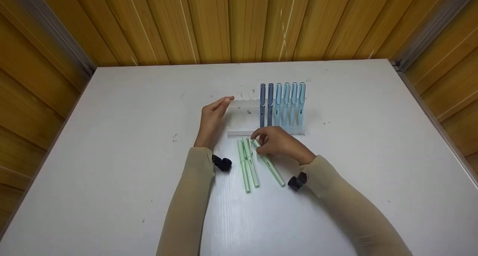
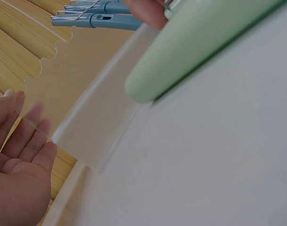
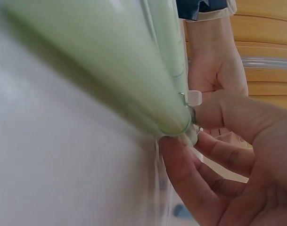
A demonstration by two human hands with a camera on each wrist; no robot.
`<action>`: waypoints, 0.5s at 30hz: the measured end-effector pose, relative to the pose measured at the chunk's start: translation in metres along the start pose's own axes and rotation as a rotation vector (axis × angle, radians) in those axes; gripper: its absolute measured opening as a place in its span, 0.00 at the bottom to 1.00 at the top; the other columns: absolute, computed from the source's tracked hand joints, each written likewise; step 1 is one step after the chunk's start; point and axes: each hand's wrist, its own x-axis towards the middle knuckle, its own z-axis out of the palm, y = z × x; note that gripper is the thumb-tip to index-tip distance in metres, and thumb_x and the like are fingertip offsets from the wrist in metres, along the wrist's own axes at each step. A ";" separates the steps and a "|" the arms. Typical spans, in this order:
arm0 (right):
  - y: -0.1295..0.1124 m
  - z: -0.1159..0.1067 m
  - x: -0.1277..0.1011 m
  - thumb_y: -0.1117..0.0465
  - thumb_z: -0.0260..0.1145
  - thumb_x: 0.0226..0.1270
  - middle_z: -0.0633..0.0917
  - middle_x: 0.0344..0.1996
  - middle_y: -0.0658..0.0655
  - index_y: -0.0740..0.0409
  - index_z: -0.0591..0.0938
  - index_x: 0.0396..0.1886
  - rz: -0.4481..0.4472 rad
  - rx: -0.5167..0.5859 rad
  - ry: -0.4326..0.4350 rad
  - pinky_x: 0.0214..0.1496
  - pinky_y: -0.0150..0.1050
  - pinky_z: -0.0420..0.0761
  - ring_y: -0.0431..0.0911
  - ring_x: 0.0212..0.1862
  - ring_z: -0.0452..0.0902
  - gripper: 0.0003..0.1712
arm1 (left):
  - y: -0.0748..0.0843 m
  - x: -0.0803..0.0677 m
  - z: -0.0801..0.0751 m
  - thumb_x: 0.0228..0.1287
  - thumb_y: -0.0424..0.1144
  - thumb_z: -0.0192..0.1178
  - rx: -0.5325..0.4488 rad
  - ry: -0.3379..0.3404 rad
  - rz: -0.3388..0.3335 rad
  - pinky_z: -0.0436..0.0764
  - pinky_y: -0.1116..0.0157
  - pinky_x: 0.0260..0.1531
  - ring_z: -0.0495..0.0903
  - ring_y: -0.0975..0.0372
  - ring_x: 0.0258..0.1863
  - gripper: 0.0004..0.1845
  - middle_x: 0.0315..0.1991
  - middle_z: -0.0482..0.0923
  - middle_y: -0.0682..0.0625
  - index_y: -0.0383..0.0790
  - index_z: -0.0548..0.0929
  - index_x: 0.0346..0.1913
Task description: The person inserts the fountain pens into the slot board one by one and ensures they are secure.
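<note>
A clear pen stand point(image 1: 242, 120) with a scalloped top edge stands on the table. At its left edge, my left hand point(image 1: 212, 121) grips the clear panel, and some fingers show through it in the left wrist view. In front of the stand, my right hand point(image 1: 282, 143) pinches one end of a pale green pen point(image 1: 275, 172), whose other end slants toward me, low over the table. Two more pale green pens point(image 1: 244, 173) lie side by side just left of it. The stand's right part holds two dark blue pens point(image 1: 262, 99) and several light blue pens point(image 1: 286, 102), all upright.
The white table point(image 1: 112, 136) spreads wide on both sides. Yellow wood-like panels point(image 1: 209, 24) rise behind it, with more panels left and right. A small black camera sits on each wrist, the left one point(image 1: 223, 164) close to the green pens.
</note>
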 end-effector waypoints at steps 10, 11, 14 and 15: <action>0.001 -0.009 0.000 0.63 0.69 0.57 0.83 0.38 0.56 0.53 0.82 0.53 -0.032 0.081 -0.012 0.35 0.37 0.83 0.44 0.33 0.80 0.21 | -0.001 -0.001 0.000 0.66 0.53 0.58 0.041 0.011 0.014 0.69 0.62 0.67 0.73 0.63 0.63 0.20 0.58 0.80 0.52 0.46 0.84 0.54; 0.000 -0.010 0.000 0.63 0.69 0.57 0.83 0.39 0.56 0.53 0.82 0.53 -0.032 0.097 -0.011 0.35 0.37 0.84 0.44 0.33 0.80 0.21 | -0.002 -0.001 0.000 0.66 0.53 0.58 0.042 0.013 0.020 0.69 0.62 0.67 0.74 0.64 0.63 0.20 0.57 0.80 0.52 0.46 0.84 0.54; 0.000 -0.013 -0.001 0.62 0.70 0.57 0.82 0.40 0.56 0.53 0.82 0.54 -0.026 0.142 -0.003 0.37 0.38 0.85 0.45 0.35 0.80 0.22 | -0.002 -0.001 0.000 0.67 0.53 0.58 0.039 0.014 0.028 0.69 0.61 0.67 0.74 0.64 0.62 0.19 0.57 0.80 0.53 0.47 0.85 0.53; 0.000 -0.014 -0.001 0.62 0.71 0.57 0.82 0.40 0.57 0.53 0.82 0.54 -0.023 0.156 -0.001 0.38 0.38 0.85 0.45 0.36 0.80 0.22 | -0.002 -0.001 0.000 0.67 0.53 0.58 0.042 0.015 0.028 0.69 0.61 0.67 0.74 0.64 0.62 0.19 0.57 0.80 0.53 0.47 0.85 0.53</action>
